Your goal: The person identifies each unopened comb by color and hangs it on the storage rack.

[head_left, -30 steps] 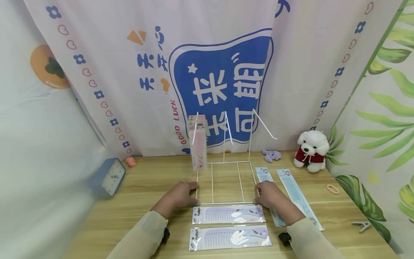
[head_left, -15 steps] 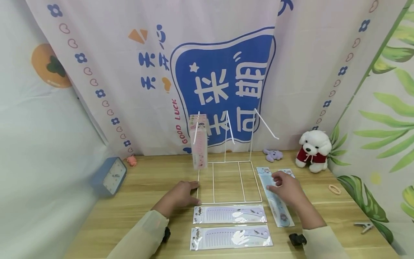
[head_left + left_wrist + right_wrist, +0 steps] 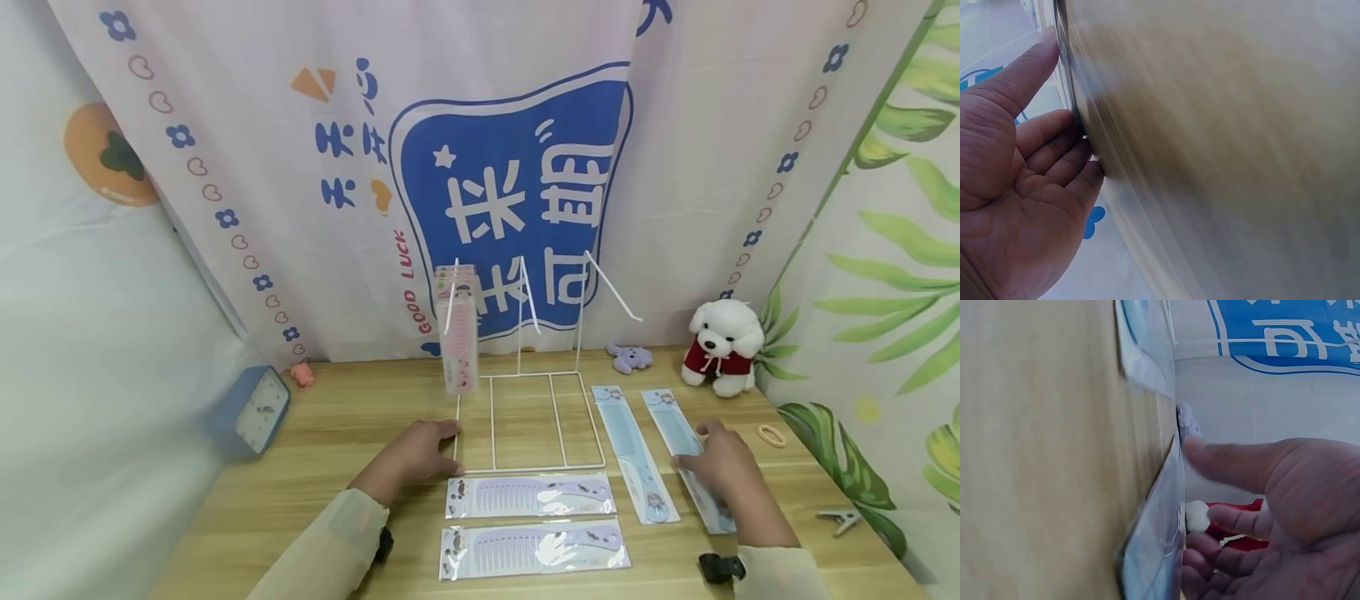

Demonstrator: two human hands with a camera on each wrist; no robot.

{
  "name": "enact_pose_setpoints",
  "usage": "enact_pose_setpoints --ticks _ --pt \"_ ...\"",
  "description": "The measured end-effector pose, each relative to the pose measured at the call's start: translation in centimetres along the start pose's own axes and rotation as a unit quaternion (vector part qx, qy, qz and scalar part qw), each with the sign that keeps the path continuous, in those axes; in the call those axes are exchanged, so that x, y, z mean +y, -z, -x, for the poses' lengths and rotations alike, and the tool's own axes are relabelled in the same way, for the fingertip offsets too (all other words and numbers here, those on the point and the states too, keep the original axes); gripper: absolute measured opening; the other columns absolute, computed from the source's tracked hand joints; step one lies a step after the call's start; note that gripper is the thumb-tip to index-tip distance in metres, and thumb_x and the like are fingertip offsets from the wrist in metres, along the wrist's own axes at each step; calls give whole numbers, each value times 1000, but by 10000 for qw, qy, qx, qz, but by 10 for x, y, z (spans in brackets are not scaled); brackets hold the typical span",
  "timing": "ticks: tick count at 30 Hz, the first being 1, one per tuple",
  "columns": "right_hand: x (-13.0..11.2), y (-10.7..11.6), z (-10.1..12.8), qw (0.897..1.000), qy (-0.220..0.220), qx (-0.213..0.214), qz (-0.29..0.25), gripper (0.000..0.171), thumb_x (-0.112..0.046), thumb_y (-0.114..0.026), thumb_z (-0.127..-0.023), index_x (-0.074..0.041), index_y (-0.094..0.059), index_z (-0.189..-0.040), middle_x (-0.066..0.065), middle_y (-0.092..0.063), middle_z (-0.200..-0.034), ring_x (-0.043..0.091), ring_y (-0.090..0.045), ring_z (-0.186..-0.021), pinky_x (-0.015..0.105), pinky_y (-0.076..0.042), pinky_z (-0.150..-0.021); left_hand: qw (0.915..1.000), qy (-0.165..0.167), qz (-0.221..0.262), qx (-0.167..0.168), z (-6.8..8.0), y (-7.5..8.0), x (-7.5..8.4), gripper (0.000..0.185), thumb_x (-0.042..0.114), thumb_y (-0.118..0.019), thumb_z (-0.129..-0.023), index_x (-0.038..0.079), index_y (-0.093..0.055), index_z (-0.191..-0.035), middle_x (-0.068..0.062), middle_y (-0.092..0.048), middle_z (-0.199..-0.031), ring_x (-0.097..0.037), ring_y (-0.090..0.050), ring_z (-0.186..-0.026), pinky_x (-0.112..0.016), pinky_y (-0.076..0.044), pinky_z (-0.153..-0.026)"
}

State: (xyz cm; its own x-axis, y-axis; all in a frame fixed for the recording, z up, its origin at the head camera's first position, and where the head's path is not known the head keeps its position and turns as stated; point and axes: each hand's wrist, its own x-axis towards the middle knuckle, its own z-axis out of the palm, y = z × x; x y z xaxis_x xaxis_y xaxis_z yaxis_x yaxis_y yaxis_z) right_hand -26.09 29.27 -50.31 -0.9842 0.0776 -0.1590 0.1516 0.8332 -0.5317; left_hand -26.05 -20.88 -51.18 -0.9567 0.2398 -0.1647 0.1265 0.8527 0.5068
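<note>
My left hand (image 3: 418,450) lies flat on the wooden table (image 3: 352,467), its fingertips against the front left corner of the white wire rack (image 3: 525,469). Up close the left hand (image 3: 1029,187) shows straight fingers touching the rack wire (image 3: 1066,62). My right hand (image 3: 716,462) rests on the right-hand blue comb package (image 3: 670,421), fingers loosely spread. In the right wrist view the right hand (image 3: 1260,519) touches that package's (image 3: 1160,537) edge. A second blue comb package (image 3: 630,446) lies between it and the rack. Pink comb packages (image 3: 459,333) hang on the rack's left hook.
Two purple comb packages (image 3: 528,496) (image 3: 532,550) lie in front of the rack. A blue clock (image 3: 251,408) stands at the left. A white plush dog (image 3: 723,346), a small purple toy (image 3: 630,358), a rubber band (image 3: 770,435) and a clip (image 3: 836,521) sit at the right.
My right hand left the rack's front right corner and moved right, past the first blue package, onto the far right one. The left hand stayed put.
</note>
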Motion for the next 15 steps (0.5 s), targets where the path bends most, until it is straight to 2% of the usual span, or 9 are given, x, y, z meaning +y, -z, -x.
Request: enact_pose_setpoints --ticks 5,15 --pt "0 1 0 9992 -309 -240 117 80 -26 -83 -96 19 -40 -146 46 -56 -129 45 -62 -102 52 -60 -77 10000 27 -15 8 0 0 1 81 35 -92 -88 8 -59 -157 -8 -55 -166 -37 -47 -157 -55 -40 -129" --pt "4 -1 -3 9974 -569 -435 -46 81 -27 -82 -97 22 -37 -144 47 -55 -128 43 -64 -98 44 -60 -67 10000 -2 62 8 3 1 2 82 36 -92 -88 7 -58 -157 -9 -56 -165 -37 -48 -156 -55 -41 -128"
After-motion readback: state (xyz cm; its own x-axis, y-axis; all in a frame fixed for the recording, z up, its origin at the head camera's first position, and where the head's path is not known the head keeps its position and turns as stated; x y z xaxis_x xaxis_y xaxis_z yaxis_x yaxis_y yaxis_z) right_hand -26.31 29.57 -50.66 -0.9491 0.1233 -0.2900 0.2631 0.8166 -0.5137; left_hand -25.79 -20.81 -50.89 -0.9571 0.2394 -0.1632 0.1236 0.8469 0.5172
